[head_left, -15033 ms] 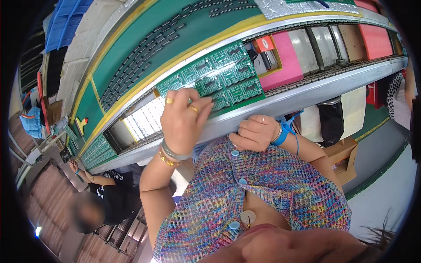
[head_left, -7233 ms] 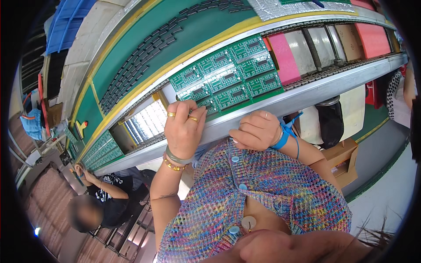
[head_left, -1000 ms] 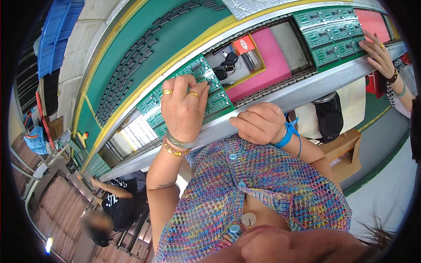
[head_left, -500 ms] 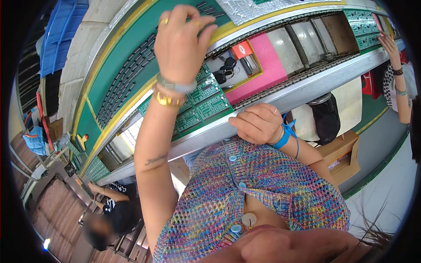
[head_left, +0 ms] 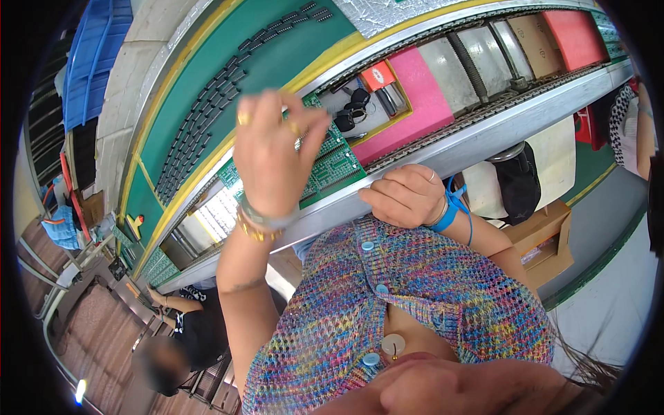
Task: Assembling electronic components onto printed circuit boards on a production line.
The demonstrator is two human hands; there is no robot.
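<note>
My left hand (head_left: 277, 155), with yellow rings and bracelets, hangs over a green circuit board (head_left: 339, 164) on the metal rail line. Its fingers are bent toward the thumb and blurred; anything small between them cannot be made out. Beyond the hand, rows of small black chips (head_left: 207, 104) lie on a green work surface (head_left: 290, 59). My right hand (head_left: 404, 196), with a blue wrist strap (head_left: 453, 211), rests against the near rail (head_left: 470, 162). Its fingers are curled closed, the palm is hidden, and nothing shows in them.
Between the rails, right of the board, a shallow box (head_left: 398, 121) holds dark cords and a red carton, beside a pink sheet (head_left: 429, 90). Blue bins (head_left: 97, 55) stand far left. Another person (head_left: 183, 339) works lower left; a co-worker's arm (head_left: 644, 131) is at right.
My left hand has come nearer, from the chip rows to over the circuit board. My right hand stays put. At far right, green boards shifted right, and the co-worker's hand left them.
</note>
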